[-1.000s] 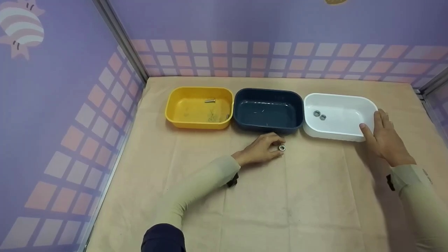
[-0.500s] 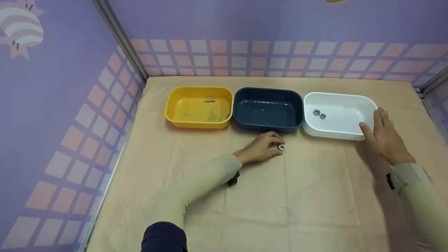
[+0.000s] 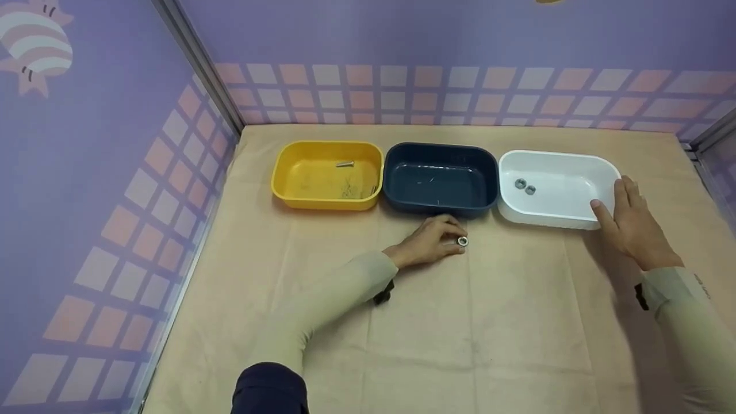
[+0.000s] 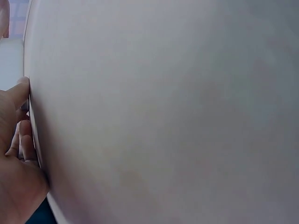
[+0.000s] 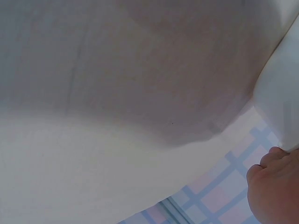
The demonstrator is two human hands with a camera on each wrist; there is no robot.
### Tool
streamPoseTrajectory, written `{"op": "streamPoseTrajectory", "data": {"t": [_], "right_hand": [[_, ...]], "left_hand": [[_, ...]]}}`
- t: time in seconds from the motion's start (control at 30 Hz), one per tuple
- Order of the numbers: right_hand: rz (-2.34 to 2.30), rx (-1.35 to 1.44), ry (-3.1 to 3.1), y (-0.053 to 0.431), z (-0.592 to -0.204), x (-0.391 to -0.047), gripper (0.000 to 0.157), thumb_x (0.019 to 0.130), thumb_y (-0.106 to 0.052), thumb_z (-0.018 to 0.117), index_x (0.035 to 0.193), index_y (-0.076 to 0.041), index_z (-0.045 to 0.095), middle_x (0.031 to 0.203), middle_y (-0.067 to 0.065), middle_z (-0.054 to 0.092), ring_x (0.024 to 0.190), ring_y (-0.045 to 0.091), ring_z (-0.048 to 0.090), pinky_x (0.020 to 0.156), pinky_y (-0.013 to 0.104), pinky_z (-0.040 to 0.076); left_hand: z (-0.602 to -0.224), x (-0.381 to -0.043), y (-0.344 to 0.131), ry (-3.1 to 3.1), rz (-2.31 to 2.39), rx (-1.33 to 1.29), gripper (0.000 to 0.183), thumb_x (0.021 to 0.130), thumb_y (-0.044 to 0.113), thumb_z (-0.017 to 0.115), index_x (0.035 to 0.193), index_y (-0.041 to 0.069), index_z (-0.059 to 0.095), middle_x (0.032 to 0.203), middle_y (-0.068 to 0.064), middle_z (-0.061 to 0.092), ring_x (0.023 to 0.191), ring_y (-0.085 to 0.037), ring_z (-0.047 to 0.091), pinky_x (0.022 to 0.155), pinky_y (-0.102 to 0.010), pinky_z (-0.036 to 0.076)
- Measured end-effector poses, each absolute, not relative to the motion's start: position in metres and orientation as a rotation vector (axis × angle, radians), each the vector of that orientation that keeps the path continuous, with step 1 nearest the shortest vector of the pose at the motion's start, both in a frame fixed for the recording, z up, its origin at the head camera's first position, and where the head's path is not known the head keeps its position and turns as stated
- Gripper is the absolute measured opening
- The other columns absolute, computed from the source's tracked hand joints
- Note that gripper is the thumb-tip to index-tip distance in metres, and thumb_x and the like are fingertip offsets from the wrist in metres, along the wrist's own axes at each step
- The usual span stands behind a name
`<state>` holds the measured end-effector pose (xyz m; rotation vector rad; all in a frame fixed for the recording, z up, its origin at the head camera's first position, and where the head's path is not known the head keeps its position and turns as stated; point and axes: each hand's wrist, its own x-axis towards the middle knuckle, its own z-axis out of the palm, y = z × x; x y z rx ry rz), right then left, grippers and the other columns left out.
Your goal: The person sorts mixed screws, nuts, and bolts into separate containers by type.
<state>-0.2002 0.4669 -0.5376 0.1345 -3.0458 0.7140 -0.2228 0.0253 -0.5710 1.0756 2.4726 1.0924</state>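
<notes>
My left hand [image 3: 428, 241] is low over the cloth, in front of the dark blue bin [image 3: 440, 209]. It pinches a small metal nut [image 3: 463, 241] between thumb and fingers, the hole facing up. In the left wrist view part of that left hand [image 4: 18, 186] shows at the left edge. My right hand [image 3: 638, 230] rests with straight fingers against the right end of the white bin [image 3: 552, 220], thumb at the near rim. Two more nuts [image 3: 525, 187] lie inside the white bin, toward its left. The right wrist view catches only part of the right hand [image 5: 275, 186].
Left of the blue bin stands a yellow bin [image 3: 328, 204] holding a screw [image 3: 345, 164] and small thin metal bits at its right corner. Fine light slivers show in the blue bin. A pale cloth [image 3: 425, 345] covers the table, with patterned walls [image 3: 402, 34] behind and at the sides.
</notes>
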Motion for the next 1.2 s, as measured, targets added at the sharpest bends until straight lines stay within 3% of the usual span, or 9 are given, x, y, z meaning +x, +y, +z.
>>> {"op": "streamPoseTrajectory", "data": {"t": [0.33, 0.77, 0.97, 1.2], "right_hand": [[0.677, 0.116, -3.059, 0.4655, -0.5371, -0.2002, 0.087, 0.114, -0.051, 0.03, 0.167, 0.009, -0.006, 0.174, 0.034, -0.006, 0.153, 0.069, 0.008, 0.116, 0.085, 0.019], [0.701, 0.126, -3.044, 0.4655, -0.5378, -0.2, 0.087, 0.114, -0.051, 0.03, 0.166, 0.01, -0.005, 0.174, 0.035, -0.007, 0.156, 0.066, 0.003, 0.124, 0.079, 0.008], [0.707, 0.113, -3.048, 0.4643, -0.5366, -0.2009, 0.087, 0.114, -0.051, 0.03, 0.167, 0.009, -0.006, 0.175, 0.034, -0.009, 0.156, 0.066, 0.001, 0.122, 0.081, 0.011], [0.7, 0.11, -3.042, 0.4642, -0.5381, -0.1992, 0.088, 0.114, -0.052, 0.03, 0.166, 0.01, -0.005, 0.174, 0.036, -0.006, 0.157, 0.063, 0.002, 0.127, 0.074, 0.004]], "left_hand": [[-0.5712, -0.2235, 0.0254, 2.453, 1.158, 1.039, 0.03, 0.097, 0.022, 0.082, 0.124, 0.009, 0.081, 0.126, -0.004, 0.07, 0.121, -0.015, 0.062, 0.107, -0.018, 0.049], [-0.5717, -0.2244, 0.0242, 2.448, 1.164, 1.021, 0.026, 0.099, 0.023, 0.079, 0.122, 0.012, 0.082, 0.125, -0.004, 0.07, 0.119, -0.014, 0.063, 0.104, -0.017, 0.05], [-0.5692, -0.224, 0.0228, 2.434, 1.189, 1.048, 0.026, 0.098, 0.02, 0.08, 0.122, 0.009, 0.081, 0.123, -0.004, 0.074, 0.118, -0.014, 0.065, 0.104, -0.016, 0.051], [-0.5657, -0.2218, 0.0231, 2.425, 1.194, 1.056, 0.029, 0.1, 0.021, 0.078, 0.127, 0.01, 0.08, 0.12, -0.001, 0.079, 0.104, -0.007, 0.067, 0.092, -0.013, 0.051]]}}
